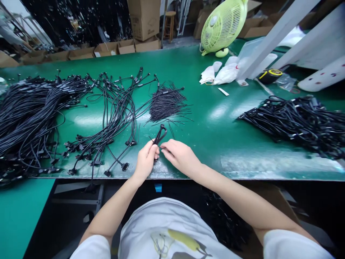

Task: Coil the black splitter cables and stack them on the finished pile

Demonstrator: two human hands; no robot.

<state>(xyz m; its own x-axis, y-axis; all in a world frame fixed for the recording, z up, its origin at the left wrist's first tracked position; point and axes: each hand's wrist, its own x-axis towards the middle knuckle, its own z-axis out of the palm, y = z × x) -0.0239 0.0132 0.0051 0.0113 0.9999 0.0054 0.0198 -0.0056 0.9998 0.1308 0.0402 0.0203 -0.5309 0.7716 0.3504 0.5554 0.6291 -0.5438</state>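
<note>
My left hand (147, 160) is closed around a folded black cable (160, 135) whose loop sticks up above the fingers. My right hand (179, 154) sits close beside it, its fingers pinched on a thin black tie at the cable's bundle. Both hands hover just over the near edge of the green table (215, 129). Just beyond them lies a small heap of thin black ties (167, 102).
Loose black cables (115, 118) with connectors spread left of the hands, and a big pile (27, 118) lies at far left. Bundled cables (302, 122) lie at right. A green fan (223, 25), white bags (221, 73), tape roll (271, 75) and cardboard boxes (144, 19) stand at the back.
</note>
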